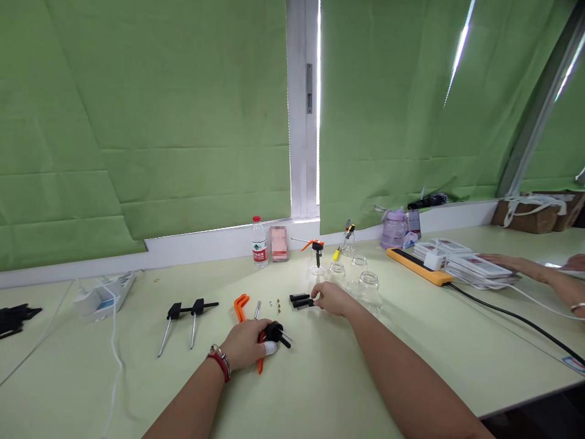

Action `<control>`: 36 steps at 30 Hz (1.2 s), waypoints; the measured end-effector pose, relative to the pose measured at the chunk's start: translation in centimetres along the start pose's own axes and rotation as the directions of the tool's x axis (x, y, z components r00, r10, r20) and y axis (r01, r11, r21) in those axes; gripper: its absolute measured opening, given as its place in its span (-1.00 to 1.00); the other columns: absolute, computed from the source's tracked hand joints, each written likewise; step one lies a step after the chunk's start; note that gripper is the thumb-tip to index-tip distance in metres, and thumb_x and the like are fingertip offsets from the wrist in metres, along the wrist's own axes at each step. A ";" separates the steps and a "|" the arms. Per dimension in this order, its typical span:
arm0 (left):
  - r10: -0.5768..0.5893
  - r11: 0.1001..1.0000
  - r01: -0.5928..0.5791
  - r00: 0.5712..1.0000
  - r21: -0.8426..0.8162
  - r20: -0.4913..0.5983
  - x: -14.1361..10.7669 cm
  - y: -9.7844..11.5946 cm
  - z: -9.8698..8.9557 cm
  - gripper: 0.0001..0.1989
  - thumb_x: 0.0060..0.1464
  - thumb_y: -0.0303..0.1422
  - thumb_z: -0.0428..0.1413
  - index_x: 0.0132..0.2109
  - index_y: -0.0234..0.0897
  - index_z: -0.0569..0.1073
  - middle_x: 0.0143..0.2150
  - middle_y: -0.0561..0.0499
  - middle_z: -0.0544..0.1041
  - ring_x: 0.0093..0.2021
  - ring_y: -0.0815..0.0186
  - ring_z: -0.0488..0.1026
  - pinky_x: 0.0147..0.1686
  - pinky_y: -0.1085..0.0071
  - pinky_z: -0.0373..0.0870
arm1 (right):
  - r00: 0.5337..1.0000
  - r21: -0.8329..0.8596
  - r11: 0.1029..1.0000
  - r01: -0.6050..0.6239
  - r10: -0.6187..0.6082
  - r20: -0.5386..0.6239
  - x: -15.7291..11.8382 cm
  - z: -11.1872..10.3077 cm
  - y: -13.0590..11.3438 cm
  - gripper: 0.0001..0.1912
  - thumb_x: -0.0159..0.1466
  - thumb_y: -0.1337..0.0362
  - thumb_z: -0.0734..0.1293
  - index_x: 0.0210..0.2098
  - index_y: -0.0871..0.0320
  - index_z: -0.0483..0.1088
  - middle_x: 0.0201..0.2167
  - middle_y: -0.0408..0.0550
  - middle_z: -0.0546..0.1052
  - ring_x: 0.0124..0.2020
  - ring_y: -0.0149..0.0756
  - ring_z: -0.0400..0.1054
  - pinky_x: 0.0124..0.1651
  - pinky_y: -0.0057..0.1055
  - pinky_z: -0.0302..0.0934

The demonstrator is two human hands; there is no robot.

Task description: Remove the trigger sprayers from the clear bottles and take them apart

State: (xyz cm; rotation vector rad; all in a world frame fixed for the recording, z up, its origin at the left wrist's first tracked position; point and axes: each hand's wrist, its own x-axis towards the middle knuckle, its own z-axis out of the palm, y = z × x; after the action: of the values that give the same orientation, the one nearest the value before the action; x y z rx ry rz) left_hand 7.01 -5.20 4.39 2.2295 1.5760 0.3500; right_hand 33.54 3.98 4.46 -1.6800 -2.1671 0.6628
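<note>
My left hand (249, 346), with a white wrap on one finger, is closed round a black plastic fitting (274, 331) with a thin metal rod. Bent orange levers (240, 306) lie beside and partly under that hand, next to a metal tube (258, 310). My right hand (336, 299) pinches the near end of one of several black ribbed pieces (300, 300); its fingertips partly hide that end. Tiny brass-coloured parts (278, 305) lie between the hands. Two black fittings with metal rods (183, 309) rest on the table to the left.
Several clear glass jars (369, 292) stand beyond my right forearm. A glass jar with a black-and-orange pump top (317, 256), a water bottle (259, 244) and an orange power strip (419, 267) are farther back. Another person's hand (512, 263) rests on stacked papers (479, 271) at right.
</note>
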 end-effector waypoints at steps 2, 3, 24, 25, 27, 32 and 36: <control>0.000 1.000 0.000 1.000 -0.007 0.005 0.0 0.0 0.0 -0.66 -0.07 -0.13 0.08 -0.14 -0.13 0.46 -0.34 0.05 0.50 -0.33 0.24 0.40 -0.44 0.44 0.15 | 0.999 -0.026 0.999 0.042 -0.041 0.029 -0.1 -0.1 0.0 -0.74 0.17 0.31 0.29 -0.13 0.09 0.42 -0.34 -0.07 0.50 -0.40 -0.38 0.34 -0.41 -0.53 0.06; -0.001 1.000 0.001 1.000 -0.008 0.006 0.0 0.0 -0.1 -0.66 -0.07 -0.13 0.08 -0.14 -0.13 0.46 -0.34 0.05 0.50 -0.34 0.24 0.40 -0.44 0.44 0.15 | 0.997 -0.047 0.997 0.067 -0.064 0.045 -0.2 -0.2 0.0 -0.72 0.18 0.32 0.27 -0.10 0.07 0.41 -0.33 -0.07 0.50 -0.39 -0.37 0.34 -0.41 -0.52 0.06; -0.007 1.000 0.007 1.000 0.005 -0.003 -0.3 0.6 -0.4 -0.62 -0.09 -0.16 0.08 -0.08 -0.11 0.45 -0.29 0.04 0.52 -0.28 0.22 0.42 -0.41 0.45 0.19 | 0.940 -0.151 0.928 0.340 -0.341 0.026 0.0 3.3 -1.4 -0.88 0.07 0.41 0.34 -0.36 0.16 0.44 -0.27 -0.07 0.47 -0.25 -0.33 0.30 -0.30 -0.51 0.05; -0.007 1.000 0.007 1.000 0.000 -0.002 -0.3 0.5 -0.4 -0.62 -0.09 -0.16 0.08 -0.08 -0.10 0.46 -0.28 0.05 0.52 -0.28 0.22 0.42 -0.40 0.45 0.20 | 0.933 -0.174 0.918 0.356 -0.359 0.014 0.1 3.3 -1.4 -0.89 0.08 0.42 0.34 -0.37 0.16 0.44 -0.28 -0.06 0.46 -0.23 -0.32 0.29 -0.27 -0.50 0.05; -0.011 1.000 0.011 1.000 -0.014 0.012 -0.3 0.4 -0.4 -0.62 -0.09 -0.16 0.08 -0.08 -0.09 0.46 -0.30 0.06 0.52 -0.29 0.23 0.42 -0.40 0.45 0.20 | 0.922 -0.213 0.902 0.377 -0.387 -0.005 0.2 3.3 -1.2 -0.91 0.09 0.42 0.34 -0.38 0.18 0.44 -0.29 -0.05 0.45 -0.21 -0.31 0.28 -0.24 -0.49 0.05; 0.024 0.999 -0.021 0.997 -0.051 0.074 -0.7 0.2 -0.8 -0.61 -0.13 -0.17 0.10 -0.08 -0.07 0.47 -0.31 0.09 0.52 -0.33 0.26 0.41 -0.40 0.45 0.21 | 0.929 -0.234 0.908 0.348 -0.367 -0.044 0.2 3.0 -1.3 -0.93 0.09 0.39 0.35 -0.38 0.17 0.43 -0.28 -0.05 0.44 -0.20 -0.29 0.27 -0.24 -0.47 0.03; 0.085 0.996 -0.086 0.996 0.015 0.037 -1.0 0.9 -0.9 -0.64 -0.15 -0.19 0.10 -0.12 -0.04 0.50 -0.33 0.09 0.49 -0.35 0.28 0.40 -0.40 0.44 0.22 | 0.931 -0.222 0.913 0.342 -0.362 -0.054 0.0 2.9 -1.6 -0.95 0.10 0.40 0.34 -0.40 0.17 0.42 -0.29 -0.06 0.43 -0.22 -0.30 0.27 -0.24 -0.47 0.02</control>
State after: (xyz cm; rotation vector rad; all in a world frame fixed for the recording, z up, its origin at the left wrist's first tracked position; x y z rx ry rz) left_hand 7.08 -6.27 5.66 2.3079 1.4735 0.3194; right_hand 30.74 3.23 2.92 -1.3210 -2.4518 0.2573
